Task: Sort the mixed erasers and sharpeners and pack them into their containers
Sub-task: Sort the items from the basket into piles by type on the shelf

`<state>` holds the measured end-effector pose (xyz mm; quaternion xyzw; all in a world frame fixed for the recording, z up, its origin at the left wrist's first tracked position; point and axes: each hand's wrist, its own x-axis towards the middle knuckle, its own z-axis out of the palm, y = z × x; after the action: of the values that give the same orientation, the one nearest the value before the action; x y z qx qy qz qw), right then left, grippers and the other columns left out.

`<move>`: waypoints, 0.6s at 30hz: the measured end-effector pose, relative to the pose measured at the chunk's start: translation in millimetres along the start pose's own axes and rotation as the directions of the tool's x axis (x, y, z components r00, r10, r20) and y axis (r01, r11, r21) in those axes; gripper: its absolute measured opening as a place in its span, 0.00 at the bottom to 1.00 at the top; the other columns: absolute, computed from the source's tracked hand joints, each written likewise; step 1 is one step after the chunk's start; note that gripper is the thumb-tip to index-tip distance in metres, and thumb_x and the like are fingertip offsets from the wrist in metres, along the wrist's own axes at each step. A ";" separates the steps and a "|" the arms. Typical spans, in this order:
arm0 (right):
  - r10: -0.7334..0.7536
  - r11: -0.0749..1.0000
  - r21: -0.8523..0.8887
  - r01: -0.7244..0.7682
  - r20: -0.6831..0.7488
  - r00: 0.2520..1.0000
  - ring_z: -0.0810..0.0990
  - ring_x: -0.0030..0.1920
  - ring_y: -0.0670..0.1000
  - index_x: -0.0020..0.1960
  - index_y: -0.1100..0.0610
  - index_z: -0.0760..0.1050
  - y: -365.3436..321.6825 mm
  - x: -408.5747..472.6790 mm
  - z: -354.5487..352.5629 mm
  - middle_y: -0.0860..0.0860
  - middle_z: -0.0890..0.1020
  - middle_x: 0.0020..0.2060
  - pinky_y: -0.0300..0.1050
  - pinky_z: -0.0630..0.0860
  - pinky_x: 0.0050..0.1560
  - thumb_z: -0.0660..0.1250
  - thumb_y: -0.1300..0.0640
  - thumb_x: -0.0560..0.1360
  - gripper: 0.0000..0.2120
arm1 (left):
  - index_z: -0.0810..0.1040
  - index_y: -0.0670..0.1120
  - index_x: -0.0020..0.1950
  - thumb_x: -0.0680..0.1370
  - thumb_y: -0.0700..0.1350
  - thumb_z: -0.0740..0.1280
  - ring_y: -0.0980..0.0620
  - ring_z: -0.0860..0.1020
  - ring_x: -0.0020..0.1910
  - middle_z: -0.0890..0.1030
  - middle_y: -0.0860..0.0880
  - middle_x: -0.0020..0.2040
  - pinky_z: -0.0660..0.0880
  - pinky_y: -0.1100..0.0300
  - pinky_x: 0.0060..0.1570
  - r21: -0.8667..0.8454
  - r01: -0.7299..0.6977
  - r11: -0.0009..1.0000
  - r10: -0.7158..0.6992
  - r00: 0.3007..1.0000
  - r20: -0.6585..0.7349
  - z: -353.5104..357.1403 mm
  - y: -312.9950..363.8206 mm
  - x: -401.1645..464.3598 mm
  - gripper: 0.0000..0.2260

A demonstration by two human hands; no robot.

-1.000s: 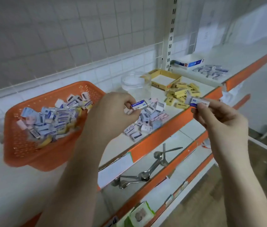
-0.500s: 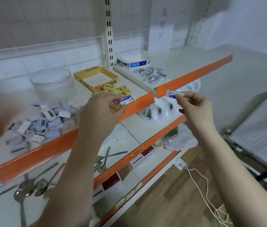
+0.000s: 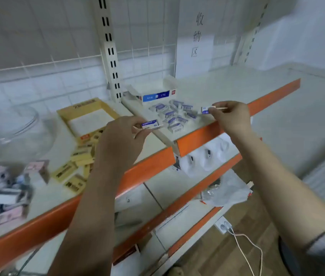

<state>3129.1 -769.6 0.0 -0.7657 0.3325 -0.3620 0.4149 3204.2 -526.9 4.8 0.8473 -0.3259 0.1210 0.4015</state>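
Nearest, at lower left of the frame, a blurred heap of mixed small items (image 3: 2,196) lies on the shelf (image 3: 149,162) behind its orange lip; which are erasers and which sharpeners cannot be told there. Just beyond it, left of centre, yellow erasers (image 3: 74,164) lie loose in front of their open yellow box (image 3: 90,116).

At mid-frame the left hand (image 3: 121,140) pinches a blue-and-white eraser (image 3: 150,124) between thumb and fingertips, held in the air over the gap between the two shelf sections. To the right, the right hand (image 3: 232,118) pinches a second blue-and-white eraser (image 3: 205,110) by one end, above the front edge of the shelf.

Beyond the hands, a pile of blue-and-white erasers (image 3: 174,116) sits close to that edge, with its open blue-and-white box (image 3: 153,92) behind it against the upright.

The risks, as I judge them: both grips are light fingertip pinches near the lip, so an eraser let go early could drop to the lower shelves or the floor. A careless release onto the pile could nudge the front pieces over the edge. The left hand's eraser could also land among the yellow ones below it, undoing the sort.
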 end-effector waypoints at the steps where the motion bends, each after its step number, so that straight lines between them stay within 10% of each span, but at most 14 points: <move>1: 0.002 0.998 -0.069 0.000 0.025 1.000 0.71 0.23 0.37 0.45 0.56 0.81 6.1 15.6 2.9 0.46 0.78 0.32 0.32 0.65 0.30 0.71 0.56 0.72 0.04 | 0.82 0.46 0.53 0.74 0.46 0.70 0.56 0.75 0.40 0.81 0.52 0.44 0.71 0.61 0.44 0.012 -0.006 1.000 0.006 1.000 0.004 4.3 -0.9 9.1 0.09; 11: 0.066 0.864 -0.477 0.163 0.429 0.901 0.73 0.36 0.57 0.43 0.64 0.81 9.3 76.2 15.2 0.63 0.78 0.35 0.42 0.64 0.37 0.62 0.60 0.77 0.11 | 0.80 0.50 0.56 0.74 0.51 0.69 0.57 0.76 0.45 0.80 0.55 0.47 0.72 0.61 0.49 0.102 0.163 0.981 -0.167 0.986 0.026 46.5 3.7 66.6 0.12; 14: 0.056 0.872 -0.458 0.170 0.441 0.896 0.71 0.32 0.61 0.33 0.66 0.75 11.8 77.1 10.8 0.63 0.74 0.29 0.48 0.65 0.36 0.61 0.61 0.76 0.15 | 0.79 0.50 0.57 0.75 0.52 0.69 0.57 0.76 0.46 0.79 0.56 0.46 0.70 0.63 0.47 0.128 0.201 0.971 -0.206 0.978 0.031 52.6 7.7 72.2 0.13; 18: -0.046 0.943 -0.299 0.148 0.324 0.945 0.80 0.47 0.53 0.49 0.62 0.81 20.2 68.6 -4.5 0.54 0.84 0.47 0.38 0.70 0.44 0.62 0.61 0.76 0.10 | 0.79 0.49 0.59 0.75 0.52 0.67 0.56 0.75 0.49 0.79 0.55 0.49 0.70 0.62 0.49 0.183 0.208 0.961 -0.227 0.969 0.094 65.1 17.6 88.2 0.14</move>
<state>3156.6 -835.7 3.2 -0.8858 0.2781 -0.1980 0.3143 3256.0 -624.7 14.4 0.9149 -0.2415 0.0551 0.3187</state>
